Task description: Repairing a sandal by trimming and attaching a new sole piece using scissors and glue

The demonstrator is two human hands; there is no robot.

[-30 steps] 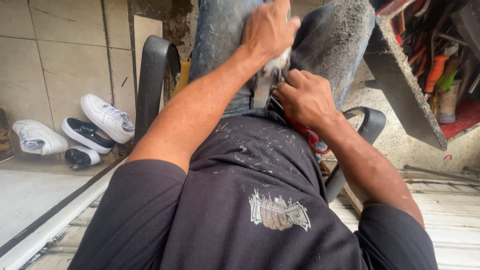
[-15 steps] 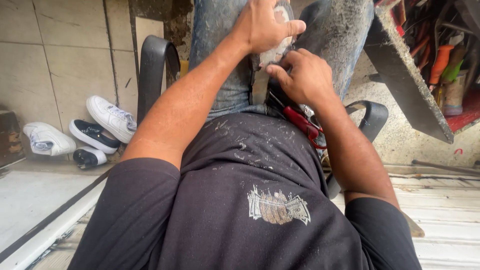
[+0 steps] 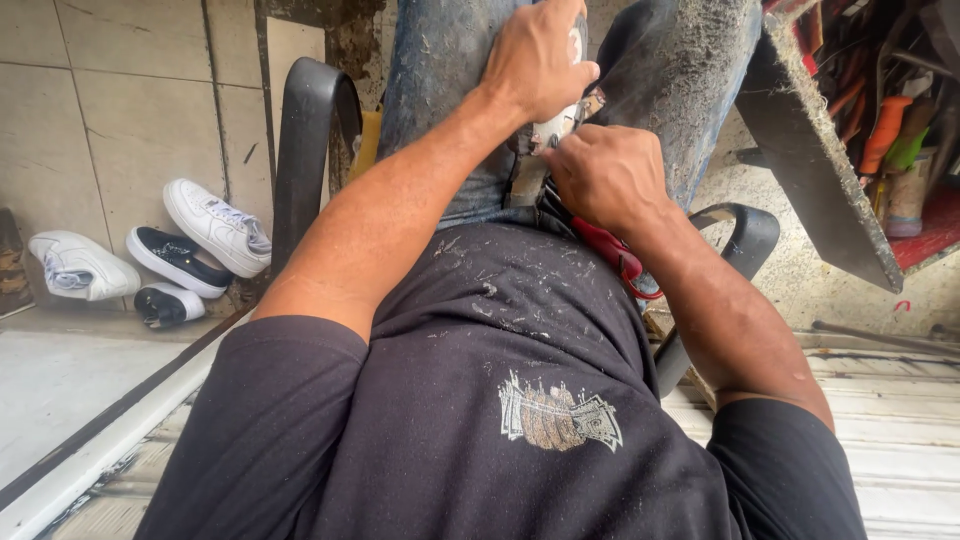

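I sit in a chair and look down over my black shirt (image 3: 520, 400), flecked with pale shavings, to my dusty jeans (image 3: 440, 90). My left hand (image 3: 535, 60) is closed over a pale grey-white piece (image 3: 556, 126) held between my thighs. My right hand (image 3: 605, 175) is fisted just below it and touches the piece. Red tool handles (image 3: 615, 255) stick out under that wrist; the tool's working end is hidden by the fingers. A grey strip (image 3: 524, 182) hangs from the piece down to my lap.
Black chair armrests (image 3: 300, 130) (image 3: 745, 235) flank my hips. Several shoes (image 3: 215, 225) lie on the tiled floor at the left. A dusty slanted board (image 3: 820, 180) and a shelf of tools and bottles (image 3: 890, 130) stand at the right.
Both hands stay on the piece. The right hand has edged a little closer under the left, and the red handles have shifted slightly.
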